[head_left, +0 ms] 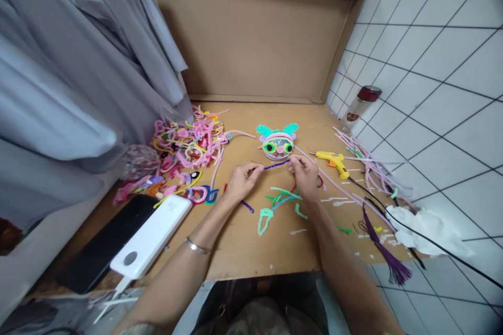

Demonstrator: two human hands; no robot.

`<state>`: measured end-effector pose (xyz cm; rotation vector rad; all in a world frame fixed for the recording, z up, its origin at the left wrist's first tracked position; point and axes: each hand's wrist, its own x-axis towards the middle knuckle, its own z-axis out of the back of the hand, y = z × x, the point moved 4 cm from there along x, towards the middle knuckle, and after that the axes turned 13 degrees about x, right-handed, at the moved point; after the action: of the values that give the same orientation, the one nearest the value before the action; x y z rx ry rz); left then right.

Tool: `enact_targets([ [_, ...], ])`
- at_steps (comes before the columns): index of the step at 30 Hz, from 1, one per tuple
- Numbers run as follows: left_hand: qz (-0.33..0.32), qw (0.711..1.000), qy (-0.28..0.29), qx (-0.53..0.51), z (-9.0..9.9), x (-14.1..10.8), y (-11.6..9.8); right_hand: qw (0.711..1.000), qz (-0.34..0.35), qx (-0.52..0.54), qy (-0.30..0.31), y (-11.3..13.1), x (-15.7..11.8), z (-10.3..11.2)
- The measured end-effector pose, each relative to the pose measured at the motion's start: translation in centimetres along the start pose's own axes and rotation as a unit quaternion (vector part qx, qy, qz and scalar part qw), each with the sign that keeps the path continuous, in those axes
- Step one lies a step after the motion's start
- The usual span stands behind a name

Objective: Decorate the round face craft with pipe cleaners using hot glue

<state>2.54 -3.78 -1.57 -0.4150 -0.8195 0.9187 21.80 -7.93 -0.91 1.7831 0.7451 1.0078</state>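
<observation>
A thin dark blue pipe cleaner is stretched level between my two hands. My left hand pinches its left end, and my right hand pinches the right end. Just beyond the strand sits a small animal head with teal ears, green-ringed eyes and a pink nose. Beneath and between my wrists lie a mint-green loop and several green and blue pipe cleaner pieces. A short dark blue piece rests beside my left wrist.
Left, a pink pipe cleaner heap lies behind a white power bank and black phone. Right are a yellow glue gun with a cord, lilac pipe cleaners, a purple tassel, white tissue and a red-lidded jar.
</observation>
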Motion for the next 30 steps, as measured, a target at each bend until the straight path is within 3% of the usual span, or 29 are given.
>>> enact_targets([
  [4,-0.049,0.998,-0.045,0.022,0.6,0.0,-0.5,0.991,-0.081,0.101,0.018,-1.0,0.2,-0.1],
  [8,-0.078,0.992,-0.092,0.030,1.1,-0.3,-1.1,0.965,-0.148,0.210,0.052,-1.2,-0.3,-1.0],
  [15,-0.119,0.989,-0.083,0.037,1.0,-0.8,-2.1,0.959,-0.178,0.217,0.037,-1.2,-1.1,-1.7],
  [22,-0.050,0.996,-0.053,0.043,0.2,-0.6,-0.7,0.962,-0.157,0.221,0.007,-1.7,-0.8,-1.0],
  [30,0.015,1.000,0.008,0.008,0.2,-0.4,-1.3,0.953,-0.161,0.257,0.007,-1.8,-0.6,-0.8],
])
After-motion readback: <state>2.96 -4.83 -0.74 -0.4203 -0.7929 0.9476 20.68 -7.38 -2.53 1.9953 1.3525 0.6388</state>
